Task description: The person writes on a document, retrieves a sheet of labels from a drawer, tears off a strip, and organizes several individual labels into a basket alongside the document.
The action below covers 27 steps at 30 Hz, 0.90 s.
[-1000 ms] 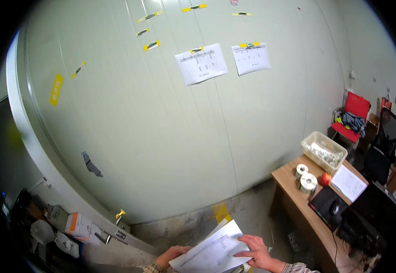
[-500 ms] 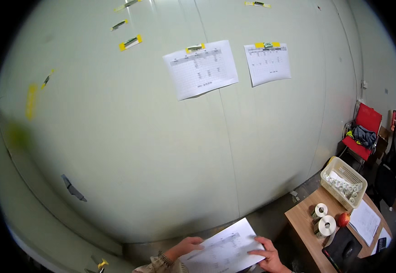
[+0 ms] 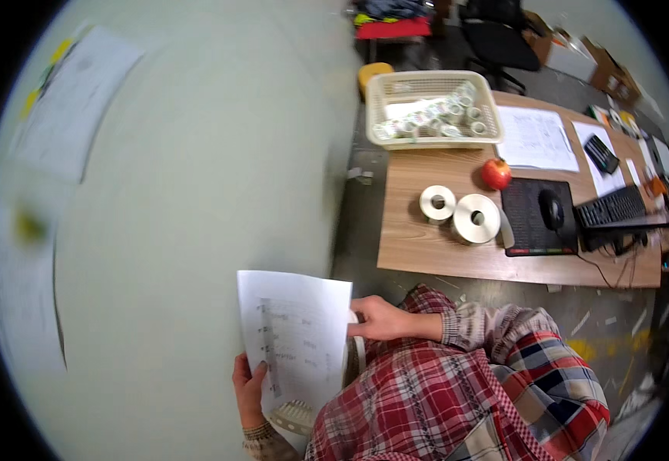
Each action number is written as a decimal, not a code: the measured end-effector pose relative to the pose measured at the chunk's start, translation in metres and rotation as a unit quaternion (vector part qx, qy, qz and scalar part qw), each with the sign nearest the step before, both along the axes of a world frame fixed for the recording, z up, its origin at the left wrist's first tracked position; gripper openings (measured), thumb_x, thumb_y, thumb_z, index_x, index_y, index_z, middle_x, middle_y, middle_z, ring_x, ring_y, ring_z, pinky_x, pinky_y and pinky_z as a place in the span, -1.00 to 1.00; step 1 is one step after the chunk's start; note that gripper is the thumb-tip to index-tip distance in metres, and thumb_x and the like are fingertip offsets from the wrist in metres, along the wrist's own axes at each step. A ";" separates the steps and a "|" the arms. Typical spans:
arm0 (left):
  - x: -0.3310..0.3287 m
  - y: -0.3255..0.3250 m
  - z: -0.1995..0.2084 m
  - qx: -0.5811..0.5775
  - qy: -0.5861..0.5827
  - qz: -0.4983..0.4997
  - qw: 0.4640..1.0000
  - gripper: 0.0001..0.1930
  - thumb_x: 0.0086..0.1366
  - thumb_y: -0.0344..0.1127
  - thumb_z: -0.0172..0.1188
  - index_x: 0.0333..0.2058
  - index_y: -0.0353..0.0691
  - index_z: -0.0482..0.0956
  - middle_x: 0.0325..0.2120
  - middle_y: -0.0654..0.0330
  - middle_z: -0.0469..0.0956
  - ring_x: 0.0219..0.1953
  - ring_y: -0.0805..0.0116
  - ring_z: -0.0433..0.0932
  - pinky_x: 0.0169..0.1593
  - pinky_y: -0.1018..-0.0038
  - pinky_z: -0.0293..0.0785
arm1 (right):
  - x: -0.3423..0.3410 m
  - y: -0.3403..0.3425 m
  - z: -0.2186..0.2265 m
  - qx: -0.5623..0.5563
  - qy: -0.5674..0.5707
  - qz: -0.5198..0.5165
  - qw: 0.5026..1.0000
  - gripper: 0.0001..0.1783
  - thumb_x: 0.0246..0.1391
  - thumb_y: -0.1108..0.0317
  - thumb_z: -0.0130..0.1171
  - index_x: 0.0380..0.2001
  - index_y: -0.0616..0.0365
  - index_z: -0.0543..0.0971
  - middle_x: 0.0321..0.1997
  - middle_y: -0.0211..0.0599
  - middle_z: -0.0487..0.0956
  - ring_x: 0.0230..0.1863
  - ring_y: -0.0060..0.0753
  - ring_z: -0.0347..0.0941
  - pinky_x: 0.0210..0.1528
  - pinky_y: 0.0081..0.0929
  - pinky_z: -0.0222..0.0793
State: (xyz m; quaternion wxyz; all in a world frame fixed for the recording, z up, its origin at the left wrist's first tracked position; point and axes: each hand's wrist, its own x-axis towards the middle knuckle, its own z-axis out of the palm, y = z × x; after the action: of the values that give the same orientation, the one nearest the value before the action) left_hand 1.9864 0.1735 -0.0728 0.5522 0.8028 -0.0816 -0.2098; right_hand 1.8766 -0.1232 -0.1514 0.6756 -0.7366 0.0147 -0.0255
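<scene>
A white printed sheet of paper point(image 3: 296, 330) with a grey-shaded column is held up near the wall, low in the view. My left hand point(image 3: 250, 390) grips its lower left edge, thumb on the front and fingers behind. My right hand point(image 3: 383, 318) is closed at the sheet's right edge; its fingertips are partly hidden, and a whitish rounded thing shows beside them. Below the sheet, a whitish perforated object point(image 3: 294, 417) is partly covered, and I cannot make out its kind.
Right of the wall, a wooden desk point(image 3: 426, 253) carries a cream basket point(image 3: 433, 142) of tape rolls, two label rolls point(image 3: 476, 220), an apple point(image 3: 496, 174), papers point(image 3: 538, 138), a mouse point(image 3: 551, 209) and a keyboard point(image 3: 611, 206). A black chair point(image 3: 501, 38) stands behind. Sheets point(image 3: 81, 92) hang on the wall.
My view has swung right and down, bringing the desk closer and the wall sheets to the left rim. The paper has turned upright, still between both hands.
</scene>
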 end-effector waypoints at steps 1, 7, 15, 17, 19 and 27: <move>0.015 -0.017 0.008 0.026 0.021 -0.003 0.999 -0.73 0.19 -0.52 0.12 -0.11 -0.36 0.44 -0.22 0.17 0.55 -0.22 0.46 0.48 -0.07 0.52 0.41 | 0.006 -0.012 0.004 0.013 0.015 -0.003 1.000 -0.57 -0.03 0.19 0.21 -0.16 0.29 0.52 -0.33 0.07 0.58 -0.37 -0.16 0.52 -0.25 -0.32 0.41; 0.110 -0.110 -0.022 0.147 -0.014 -0.149 0.978 -0.79 0.22 -0.40 0.15 -0.20 -0.39 0.51 -0.39 0.27 0.56 -0.35 0.55 0.44 -0.23 0.56 0.39 | 0.018 -0.064 -0.006 0.089 0.071 -0.086 0.990 -0.60 0.07 0.23 0.17 -0.11 0.30 0.51 -0.34 0.03 0.59 -0.36 -0.33 0.51 -0.24 -0.41 0.41; 0.191 -0.274 -0.083 0.198 -0.148 -0.341 0.907 -0.79 0.25 -0.28 0.15 -0.38 -0.37 0.48 -0.70 0.11 0.43 -0.66 0.48 0.30 -0.53 0.43 0.30 | 0.019 -0.106 -0.037 0.124 0.108 -0.345 0.924 -0.64 -0.01 0.44 0.16 -0.09 0.29 0.50 -0.25 -0.12 0.60 -0.22 -0.43 0.50 -0.15 -0.43 0.43; 0.201 -0.307 -0.100 0.170 -0.158 -0.393 0.890 -0.77 0.24 -0.27 0.15 -0.44 -0.36 0.43 -0.72 0.04 0.40 -0.70 0.38 0.31 -0.56 0.39 0.29 | 0.017 -0.115 -0.036 0.090 0.125 -0.389 0.908 -0.64 -0.02 0.44 0.17 -0.10 0.28 0.50 -0.24 -0.07 0.60 -0.23 -0.38 0.52 -0.16 -0.39 0.44; 0.204 -0.338 -0.111 0.154 -0.145 -0.439 0.873 -0.74 0.24 -0.27 0.15 -0.50 -0.34 0.39 -0.71 -0.02 0.39 -0.72 0.24 0.35 -0.57 0.35 0.29 | 0.009 -0.130 -0.037 -0.001 0.148 -0.410 0.900 -0.72 -0.05 0.44 0.19 -0.21 0.26 0.55 -0.30 -0.04 0.59 -0.32 -0.26 0.55 -0.23 -0.35 0.45; 0.207 -0.377 -0.117 0.181 -0.183 -0.515 0.818 -0.79 0.21 -0.29 0.17 -0.48 -0.29 0.40 -0.62 -0.07 0.47 -0.59 -0.09 0.47 -0.54 0.19 0.34 | 0.026 -0.324 0.021 -0.333 0.173 -0.459 0.805 -0.70 -0.12 0.46 0.22 -0.22 0.12 0.57 -0.31 -0.16 0.55 -0.30 -0.15 0.51 -0.21 -0.24 0.43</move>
State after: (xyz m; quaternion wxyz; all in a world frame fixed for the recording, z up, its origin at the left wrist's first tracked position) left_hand 2.1936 -0.2031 -0.1902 0.1836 0.7525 -0.5432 -0.3240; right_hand 1.9029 -0.4469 -0.1305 0.2841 -0.8160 0.4583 -0.2084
